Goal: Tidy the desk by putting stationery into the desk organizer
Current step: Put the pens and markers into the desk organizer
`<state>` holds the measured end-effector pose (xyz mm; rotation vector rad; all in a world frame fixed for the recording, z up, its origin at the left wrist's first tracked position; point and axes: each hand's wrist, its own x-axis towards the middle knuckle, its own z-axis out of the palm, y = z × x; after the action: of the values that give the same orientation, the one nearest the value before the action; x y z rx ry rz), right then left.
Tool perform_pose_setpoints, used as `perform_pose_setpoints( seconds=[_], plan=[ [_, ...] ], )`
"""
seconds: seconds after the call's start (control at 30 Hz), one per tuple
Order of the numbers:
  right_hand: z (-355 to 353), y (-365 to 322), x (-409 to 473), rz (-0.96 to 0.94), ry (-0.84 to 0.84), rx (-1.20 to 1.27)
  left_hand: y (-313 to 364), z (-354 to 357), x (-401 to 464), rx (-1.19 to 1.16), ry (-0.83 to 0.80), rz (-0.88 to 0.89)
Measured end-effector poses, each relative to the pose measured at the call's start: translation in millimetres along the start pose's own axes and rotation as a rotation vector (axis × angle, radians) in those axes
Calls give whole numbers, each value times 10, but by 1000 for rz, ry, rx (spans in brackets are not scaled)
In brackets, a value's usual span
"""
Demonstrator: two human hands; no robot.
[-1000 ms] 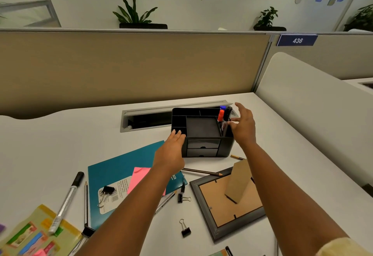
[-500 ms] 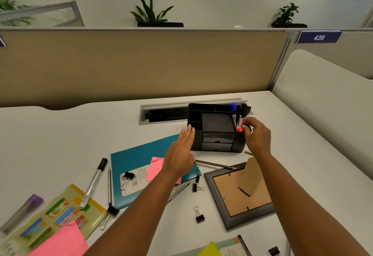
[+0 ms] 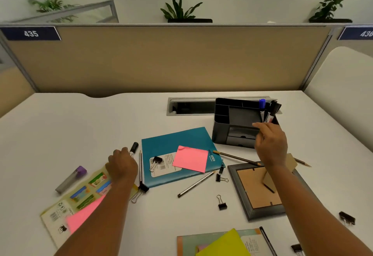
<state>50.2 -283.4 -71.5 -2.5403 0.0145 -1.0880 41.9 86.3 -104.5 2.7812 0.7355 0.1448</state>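
Now my left hand (image 3: 122, 167) closes on the black-capped marker (image 3: 133, 148) | right hand (image 3: 270, 144) open, empty | lift level, drop in organizer (image 3: 234, 132).

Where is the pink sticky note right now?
Head view, centre: the pink sticky note lies on the teal folder, right of a binder clip.

Black organizer (image 3: 235, 132), teal folder (image 3: 173, 142), pink note (image 3: 190, 158)
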Motion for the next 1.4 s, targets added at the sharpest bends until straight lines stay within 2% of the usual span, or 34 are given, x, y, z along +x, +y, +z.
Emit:
perform_pose_setpoints(
  seconds=[0.1, 0.2, 0.37, 0.47, 0.57, 0.67, 0.8, 0.93, 1.03, 1.2, 1.3, 1.4],
  plan=[
    [75, -14, -94, -38, -86, -24, -44, -11, 36, -8, 4, 14],
    [101, -16, -147, 38, -146, -10, -25, -65, -3, -80, 20, 3],
    [57, -258, -106, 84, -161, 89, 127, -133, -80, -450, 107, 82],
    [62, -565, -49, 157, -303, 296, 392, -204, -187, -677, 38, 184],
    [38, -909, -18, 331, -599, 617, 712, -266, -359, -808, -72, 318],
    [44, -1136, -53, 408, -666, 825, 987, -279, -558, -868, -137, 455],
    [14, -1215, -145, 316, -531, 868, 1234, -255, -753, -853, -158, 576],
    [-19, -1106, -169, 356, -337, 845, 1456, -284, -888, -846, -157, 617],
    [-95, -937, -62, 366, -215, 814, 1603, -310, -921, -795, -217, 692],
    [-349, -503, 285, 399, 98, 657, 1738, -217, -815, -330, -286, 839],
    [-485, -185, 426, 384, 291, 483, 1813, -172, -726, -172, -299, 906],
    [-530, 116, 474, 357, 338, 356, 1880, -148, -635, -15, -277, 937]
  ],
)
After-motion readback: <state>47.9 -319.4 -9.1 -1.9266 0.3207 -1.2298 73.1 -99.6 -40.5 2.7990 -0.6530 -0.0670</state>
